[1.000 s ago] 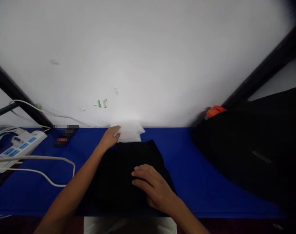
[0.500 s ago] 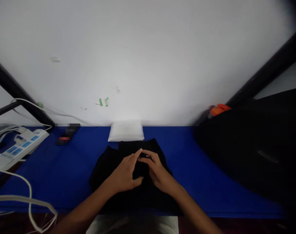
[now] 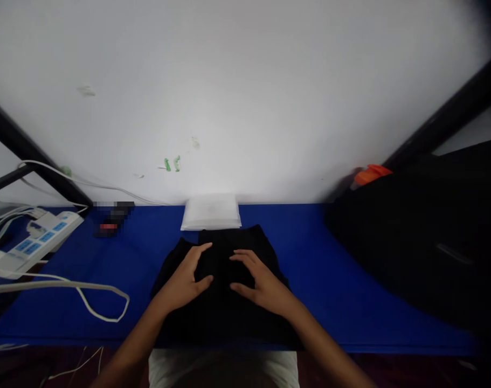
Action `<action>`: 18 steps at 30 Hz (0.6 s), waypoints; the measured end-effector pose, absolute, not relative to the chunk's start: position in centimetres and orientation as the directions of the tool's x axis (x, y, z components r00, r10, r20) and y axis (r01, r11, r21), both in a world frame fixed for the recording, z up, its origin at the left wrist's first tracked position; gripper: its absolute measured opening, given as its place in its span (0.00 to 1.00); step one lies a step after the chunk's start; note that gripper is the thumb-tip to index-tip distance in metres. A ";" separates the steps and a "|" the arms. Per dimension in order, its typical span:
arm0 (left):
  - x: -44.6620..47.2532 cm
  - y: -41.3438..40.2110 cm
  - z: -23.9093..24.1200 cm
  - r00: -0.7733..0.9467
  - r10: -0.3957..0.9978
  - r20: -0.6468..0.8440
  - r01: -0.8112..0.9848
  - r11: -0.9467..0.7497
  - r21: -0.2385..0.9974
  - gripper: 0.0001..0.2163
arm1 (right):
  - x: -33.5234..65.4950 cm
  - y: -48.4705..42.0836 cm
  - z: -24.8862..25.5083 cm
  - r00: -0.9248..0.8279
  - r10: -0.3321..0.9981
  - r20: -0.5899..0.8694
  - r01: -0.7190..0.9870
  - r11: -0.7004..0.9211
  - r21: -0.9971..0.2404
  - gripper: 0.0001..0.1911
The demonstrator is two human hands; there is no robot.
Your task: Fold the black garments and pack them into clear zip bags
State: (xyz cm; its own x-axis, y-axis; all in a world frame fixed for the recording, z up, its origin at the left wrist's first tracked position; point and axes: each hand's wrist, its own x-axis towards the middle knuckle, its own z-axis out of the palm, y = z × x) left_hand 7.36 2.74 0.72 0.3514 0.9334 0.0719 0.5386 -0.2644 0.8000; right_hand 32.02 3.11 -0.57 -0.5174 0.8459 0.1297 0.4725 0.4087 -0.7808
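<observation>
A black garment lies on the blue tabletop in front of me, its details lost in the dark cloth. Over its left part is my left hand, thumb and fingers apart, holding nothing. My right hand is over the right part, likewise open, with its fingertips pointing toward the left hand. A gap of dark cloth shows between the two hands. Whether the fingers touch the cloth is hard to tell. Just beyond the garment, a flat white packet rests by the wall.
A white power strip with cables lies at the left of the blue tabletop. A loose white cable loops over the surface. At the right, a large black bag-like shape stands with an orange item behind it.
My hands have moved apart; their fingertips met over the middle of the garment before. The loose cable at the left has shifted up and to the right.
</observation>
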 end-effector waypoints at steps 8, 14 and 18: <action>5.2 1.8 0.5 0.238 0.952 0.193 0.730 -0.307 0.610 0.15 | 32.9 3.6 -0.9 -0.580 0.797 0.169 0.412 0.465 -0.783 0.39; 5.6 0.8 -0.5 0.220 0.959 0.180 0.809 -0.283 0.516 0.20 | 33.4 4.0 -0.4 -0.594 0.773 0.222 0.382 0.514 -0.768 0.26; 3.5 1.1 -0.1 0.004 0.991 0.136 0.781 -0.088 0.619 0.12 | 35.7 5.0 -0.1 -0.509 0.828 0.233 0.392 0.465 -0.794 0.21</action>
State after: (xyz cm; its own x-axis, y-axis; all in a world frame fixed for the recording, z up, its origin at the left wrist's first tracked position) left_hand 3.46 1.14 -0.13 0.0042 0.9908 0.1355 0.7807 -0.0880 0.6187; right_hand 35.68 4.96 -0.11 -0.5094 0.8283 0.2333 0.3916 0.4646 -0.7942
